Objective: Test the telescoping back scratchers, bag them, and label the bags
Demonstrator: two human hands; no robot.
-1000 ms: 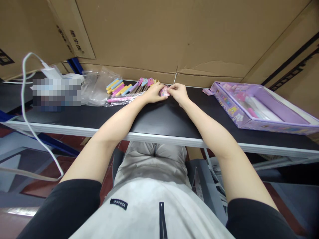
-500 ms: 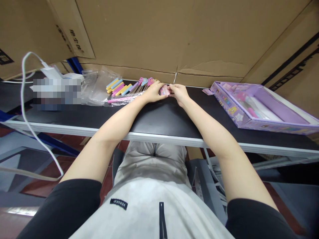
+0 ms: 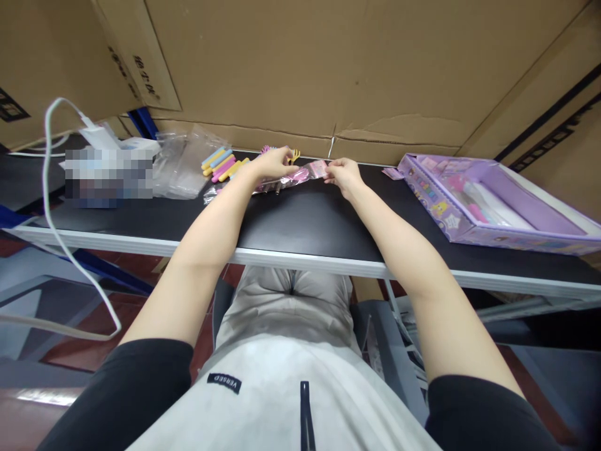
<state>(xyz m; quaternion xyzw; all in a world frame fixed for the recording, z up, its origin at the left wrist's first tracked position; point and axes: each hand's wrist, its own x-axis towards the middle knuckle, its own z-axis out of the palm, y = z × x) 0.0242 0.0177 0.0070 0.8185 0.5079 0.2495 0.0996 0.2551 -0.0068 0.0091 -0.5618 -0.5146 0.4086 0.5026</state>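
Observation:
My right hand point(image 3: 346, 176) pinches the right edge of a small pink card point(image 3: 318, 168), at the end of a long, narrow clear plastic packet point(image 3: 286, 181). A pink curly shape and a dark stick show through the film. My left hand point(image 3: 271, 165) lies over the packet's middle, thumb and fingers apart; what is under its palm is hidden. Just past its fingertips pokes a yellow fork-shaped pen top point(image 3: 295, 155). Left of that hand lie several yellow, blue and pink pen barrels point(image 3: 221, 164).
Crumpled clear bags point(image 3: 181, 166) lie left of the barrels, near a white charger point(image 3: 96, 134) with its cable. A purple toy box point(image 3: 429, 194) stands open at the right, a small pink card point(image 3: 392, 173) beside it. Cardboard walls point(image 3: 357, 81) close off the back.
My left hand has slid left, off the pink card and along the packet, uncovering more of it. My right hand has shifted slightly right and still pinches the card's edge.

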